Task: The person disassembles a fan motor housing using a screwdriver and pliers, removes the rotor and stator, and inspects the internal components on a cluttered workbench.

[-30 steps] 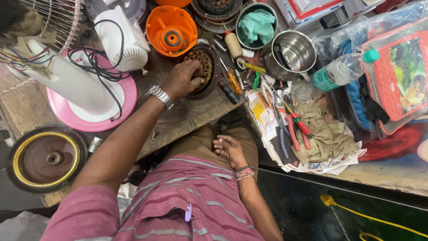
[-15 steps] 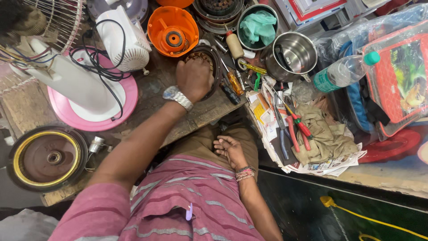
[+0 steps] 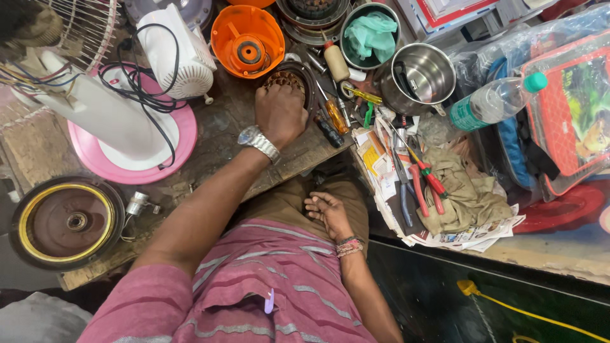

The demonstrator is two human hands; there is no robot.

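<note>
Your bench: orange housing (image 3: pixel 248 39) above, steel pot (image 3: pixel 422 75) right, red pliers (image 3: pixel 426 184) lower right, pink fan base (image 3: pixel 136 155) left.

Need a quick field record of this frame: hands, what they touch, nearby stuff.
left hand: grip closed on the motor stator, wristwatch on the wrist
right hand: open, resting on the lap, holds nothing
bench: worn wood
near stator: orange housing, screwdrivers
right side: steel pot, red pliers, plastic bottle
</note>
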